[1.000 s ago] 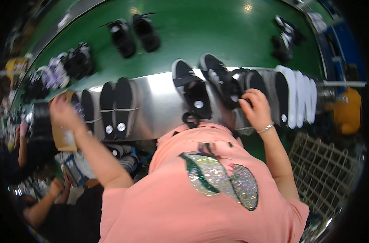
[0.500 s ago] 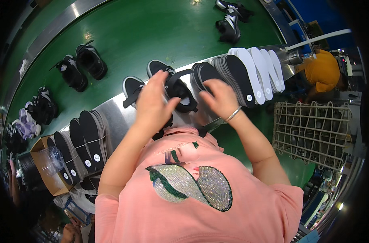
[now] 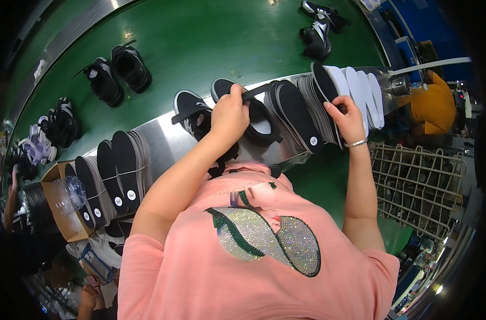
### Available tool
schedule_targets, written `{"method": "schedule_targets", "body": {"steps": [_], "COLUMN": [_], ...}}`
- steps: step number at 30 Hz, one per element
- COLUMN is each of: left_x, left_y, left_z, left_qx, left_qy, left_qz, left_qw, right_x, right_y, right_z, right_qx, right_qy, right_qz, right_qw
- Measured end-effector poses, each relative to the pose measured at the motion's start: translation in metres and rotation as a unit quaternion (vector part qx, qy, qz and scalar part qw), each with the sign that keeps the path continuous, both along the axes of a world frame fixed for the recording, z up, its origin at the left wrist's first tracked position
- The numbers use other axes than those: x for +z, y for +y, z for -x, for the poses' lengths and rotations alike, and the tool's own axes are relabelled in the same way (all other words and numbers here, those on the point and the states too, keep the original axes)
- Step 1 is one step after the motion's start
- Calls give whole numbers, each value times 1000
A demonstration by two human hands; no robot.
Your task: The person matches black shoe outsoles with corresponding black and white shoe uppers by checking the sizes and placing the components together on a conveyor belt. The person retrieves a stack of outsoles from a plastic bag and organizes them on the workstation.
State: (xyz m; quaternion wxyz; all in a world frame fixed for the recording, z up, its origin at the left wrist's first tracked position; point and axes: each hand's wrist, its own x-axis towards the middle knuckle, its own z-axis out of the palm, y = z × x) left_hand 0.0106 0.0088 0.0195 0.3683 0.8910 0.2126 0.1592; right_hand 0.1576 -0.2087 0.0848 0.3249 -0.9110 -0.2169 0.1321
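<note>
A pair of black shoes stands in front of me on a metal ledge. My left hand (image 3: pixel 231 113) is closed at the strap of the right-hand shoe (image 3: pixel 264 138), whose pale inside shows. Beside it is the left-hand shoe (image 3: pixel 189 100), partly behind my forearm. Farther right, my right hand (image 3: pixel 348 118) pinches the edge of a black insole (image 3: pixel 323 81), tilted up from a stack of black insoles (image 3: pixel 310 93). Another group of black insoles (image 3: pixel 293 109) lies between this stack and the shoes.
White insoles (image 3: pixel 356 92) line the ledge's right end. Tied black insole bundles (image 3: pixel 127 168) and a cardboard box (image 3: pixel 56 200) stand left. More shoes (image 3: pixel 130 68) rest on the green surface (image 3: pixel 200 42). A wire rack (image 3: pixel 416 184) is at right; a person in orange (image 3: pixel 434 106) sits beyond.
My right hand has moved right from near the shoes to the insole stack and lifted one black insole's edge. My left hand has moved right and closed at the shoe's strap.
</note>
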Motion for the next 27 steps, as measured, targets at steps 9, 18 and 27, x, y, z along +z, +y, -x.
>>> {"method": "schedule_targets", "body": {"steps": [9, 18, 27], "left_x": [-7, -8, -7], "left_y": [-8, -12, -13], "left_z": [-7, -7, -3], "left_qx": [15, 5, 4], "left_qy": [28, 58, 71], "left_qz": [113, 37, 27], "left_qw": [993, 998, 997], "right_x": [-3, -11, -29], "right_y": [64, 49, 78], "right_z": [55, 35, 91], "right_qx": [167, 273, 318], "right_qy": [442, 355, -160], "right_qz": [106, 128, 326], "right_qw": [875, 885, 876]}}
